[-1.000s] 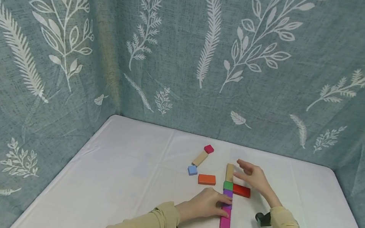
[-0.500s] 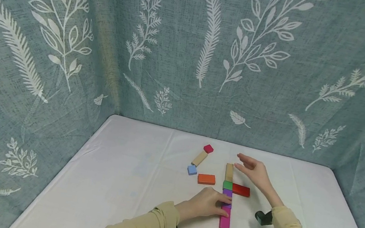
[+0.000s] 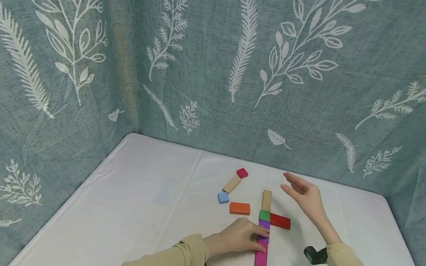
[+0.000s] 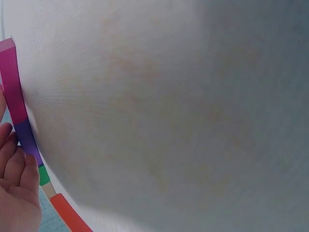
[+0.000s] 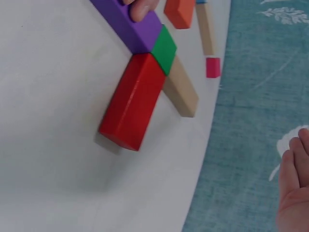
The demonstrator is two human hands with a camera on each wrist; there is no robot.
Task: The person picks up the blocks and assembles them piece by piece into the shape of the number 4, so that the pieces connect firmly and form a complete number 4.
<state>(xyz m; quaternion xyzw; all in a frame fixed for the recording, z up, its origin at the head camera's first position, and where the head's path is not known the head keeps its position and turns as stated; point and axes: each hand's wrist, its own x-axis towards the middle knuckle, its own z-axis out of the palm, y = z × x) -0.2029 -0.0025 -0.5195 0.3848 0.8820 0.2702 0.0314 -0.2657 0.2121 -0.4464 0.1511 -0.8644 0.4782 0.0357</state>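
My left hand (image 3: 237, 235) lies against a straight row of blocks on the white table. Its fingers touch the purple block (image 3: 264, 224), and its thumb rests on the magenta block (image 3: 261, 260) at the near end. Beyond the purple one come a small green block (image 3: 264, 215) and a tan block (image 3: 266, 199). A red block (image 5: 132, 104) sticks out to the right beside the green one. My right hand (image 3: 304, 198) holds nothing. It hovers past the red block, right of the tan one, thumb and fingers apart.
Left of the row lie an orange block (image 3: 240, 208), a small blue block (image 3: 223, 197), a second tan block (image 3: 232, 184) and a small crimson block (image 3: 242, 173). A teal curtain (image 3: 206, 60) with white leaf prints stands behind the table (image 3: 138, 213).
My right hand has moved away from the tan block, farther back and to the right. The left hand and the blocks stay in place.
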